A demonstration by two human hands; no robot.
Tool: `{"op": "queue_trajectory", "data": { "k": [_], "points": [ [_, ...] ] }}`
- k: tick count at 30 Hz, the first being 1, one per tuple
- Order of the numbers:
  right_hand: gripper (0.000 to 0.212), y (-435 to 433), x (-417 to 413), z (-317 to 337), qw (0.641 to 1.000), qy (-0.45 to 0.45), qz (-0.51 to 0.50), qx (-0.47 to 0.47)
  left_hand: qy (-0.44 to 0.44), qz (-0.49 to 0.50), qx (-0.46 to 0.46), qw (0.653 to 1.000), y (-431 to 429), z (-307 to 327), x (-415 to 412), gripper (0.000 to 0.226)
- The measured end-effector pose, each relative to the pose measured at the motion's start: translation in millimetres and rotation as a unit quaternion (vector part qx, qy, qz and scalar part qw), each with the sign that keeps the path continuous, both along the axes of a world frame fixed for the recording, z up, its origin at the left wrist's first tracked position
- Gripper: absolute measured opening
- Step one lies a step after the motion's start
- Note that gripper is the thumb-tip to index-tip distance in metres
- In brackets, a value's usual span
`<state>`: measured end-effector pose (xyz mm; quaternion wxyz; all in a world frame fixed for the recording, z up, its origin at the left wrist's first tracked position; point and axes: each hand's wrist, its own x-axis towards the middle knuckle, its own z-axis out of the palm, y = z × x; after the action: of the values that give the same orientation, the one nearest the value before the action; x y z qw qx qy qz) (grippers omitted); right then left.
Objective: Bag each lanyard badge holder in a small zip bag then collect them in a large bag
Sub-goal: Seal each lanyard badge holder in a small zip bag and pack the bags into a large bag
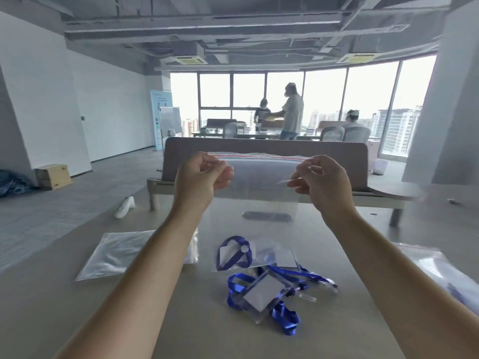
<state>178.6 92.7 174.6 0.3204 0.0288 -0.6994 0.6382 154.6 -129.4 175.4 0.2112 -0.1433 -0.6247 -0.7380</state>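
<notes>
Pale table (194,320) in an open office carries a stack of clear bags (114,252) at left. Above, the left hand (201,177) has its grip clamped on the top left corner of the large zip bag (259,182), which hangs stretched to the right hand (322,182), pinching the opposite corner. Beneath lie a bagged badge holder (248,255) and loose badge holders (264,294).

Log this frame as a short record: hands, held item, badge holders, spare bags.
left hand: pinches top left corner of the clear zip bag
right hand: pinches its top right corner
clear zip bag: held up above the table, apparently empty
bagged badge holder: one, on the table
loose badge holder: one, blue lanyard, nearer the person
pile of clear bags: table, left side
</notes>
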Motion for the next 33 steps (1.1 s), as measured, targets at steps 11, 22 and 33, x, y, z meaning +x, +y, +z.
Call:
{"op": "queue_trajectory", "data": {
  "k": [11, 22, 33],
  "points": [
    [0.008, 123.9, 86.8, -1.2, 0.994, 0.003, -0.112, -0.003, 0.002, -0.108, -0.018, 0.994, 134.0, -9.6, 37.9, 0.006],
    [0.016, 241.0, 145.0, 0.3, 0.976, 0.011, -0.216, 0.013, -0.022, -0.203, 0.018, 0.979, 268.2, -13.6, 73.0, 0.003],
    [0.022, 339.2, 83.4, -37.0, 0.958, -0.072, -0.276, -0.014, -0.101, -0.251, 0.011, 0.963, 375.3, -57.3, 18.4, 0.005]
  ]
}}
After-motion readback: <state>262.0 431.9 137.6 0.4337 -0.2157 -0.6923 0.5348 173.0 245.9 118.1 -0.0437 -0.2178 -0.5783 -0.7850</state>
